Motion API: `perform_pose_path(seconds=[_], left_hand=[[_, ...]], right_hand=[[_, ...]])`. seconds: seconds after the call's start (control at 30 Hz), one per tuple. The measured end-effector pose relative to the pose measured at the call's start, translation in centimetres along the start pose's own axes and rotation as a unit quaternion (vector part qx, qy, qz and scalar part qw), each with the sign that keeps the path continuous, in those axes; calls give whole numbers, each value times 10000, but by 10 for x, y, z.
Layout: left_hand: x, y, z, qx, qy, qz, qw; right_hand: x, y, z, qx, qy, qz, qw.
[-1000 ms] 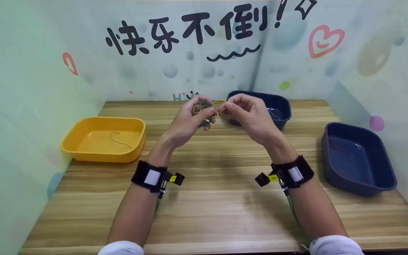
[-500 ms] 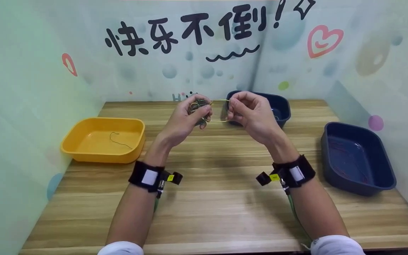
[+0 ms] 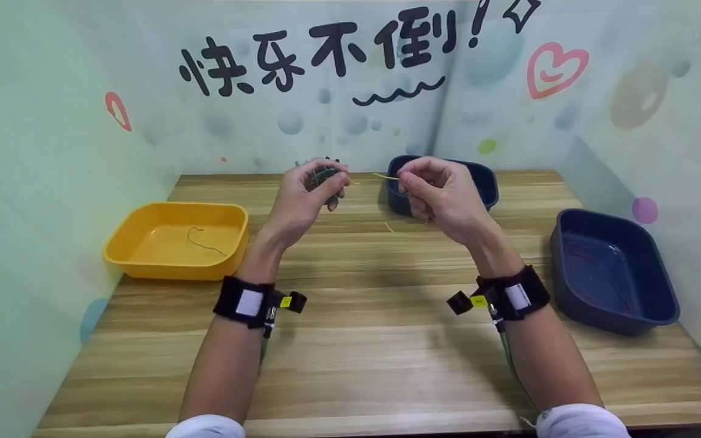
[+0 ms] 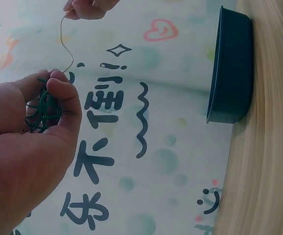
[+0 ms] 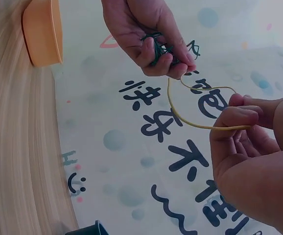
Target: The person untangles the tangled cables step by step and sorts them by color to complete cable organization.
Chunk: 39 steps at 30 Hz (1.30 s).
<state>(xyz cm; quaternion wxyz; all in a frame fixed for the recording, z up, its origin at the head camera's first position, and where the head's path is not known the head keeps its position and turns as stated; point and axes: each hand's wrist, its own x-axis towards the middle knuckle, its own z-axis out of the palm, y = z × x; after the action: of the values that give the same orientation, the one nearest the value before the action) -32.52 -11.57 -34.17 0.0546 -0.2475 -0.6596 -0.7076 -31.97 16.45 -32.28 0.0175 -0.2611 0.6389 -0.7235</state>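
My left hand holds a tangled bundle of dark green string in its curled fingers, raised above the far part of the table. To its right, my right hand pinches a thin yellow string between thumb and forefinger. In the right wrist view this string curves across the gap to the fingertips of the left hand. A short yellow end sticks out leftward from the right fingertips in the head view. The inside of the bundle is partly hidden by the left fingers.
A yellow bin at the left has one dark green string in it. One navy bin stands behind the right hand, partly covered by it. Another navy bin at the right contains several thin reddish strings.
The hands have drawn apart, the left hand moving left with the green bundle and the right slightly right. The yellow string, looped close between them before, has been pulled farther out of the bundle.
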Motion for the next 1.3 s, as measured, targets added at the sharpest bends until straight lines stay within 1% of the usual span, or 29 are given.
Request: perform_pose_path(seconds=[0.13,0.27,0.33,0.4,0.47,0.53,0.7,0.77,0.83,0.9,0.93,1.03,1.1,1.2,1.3], left_hand=[[1,3,-3,-27,319,157,9994],[1,6,-10,-43,667,333,9972],[1,8,-14,-70,854,370,9956],[1,10,-18,-142,1009,390,9940],[1,11,-21,-231,1095,374,9930],[1,12,-22,-385,1129,334,9923],[2,10,-20,-845,1088,261,9901],[2,9,-19,-867,1032,262,9905],[1,9,-19,-797,953,261,9919],[0,9,-20,-670,864,256,9937],[0,8,-21,-634,828,246,9942],[0,9,-23,-548,775,205,9953],[-1,8,-26,-530,801,162,9952],[-1,7,-28,-504,838,72,9952],[-1,6,-28,-537,773,-69,9955]], right_hand=[[0,-2,-5,-672,-125,281,9973],[0,-4,-16,-1471,-413,510,9869],[0,-5,-22,-1761,-548,550,9813],[0,-5,-26,-1979,-573,527,9771],[0,-5,-30,-2172,-470,423,9741],[1,-5,-32,-2279,-260,339,9728],[1,-4,-32,-2232,320,329,9737],[1,-4,-32,-2212,531,319,9733],[2,-5,-32,-2347,760,251,9688],[2,-5,-33,-2630,996,165,9595],[3,-6,-34,-2809,1123,120,9531],[3,-8,-40,-3398,1468,13,9290],[3,-10,-46,-3692,1687,-33,9139],[3,-11,-59,-3954,2019,-58,8960],[3,-9,-73,-4091,2384,-31,8808]])
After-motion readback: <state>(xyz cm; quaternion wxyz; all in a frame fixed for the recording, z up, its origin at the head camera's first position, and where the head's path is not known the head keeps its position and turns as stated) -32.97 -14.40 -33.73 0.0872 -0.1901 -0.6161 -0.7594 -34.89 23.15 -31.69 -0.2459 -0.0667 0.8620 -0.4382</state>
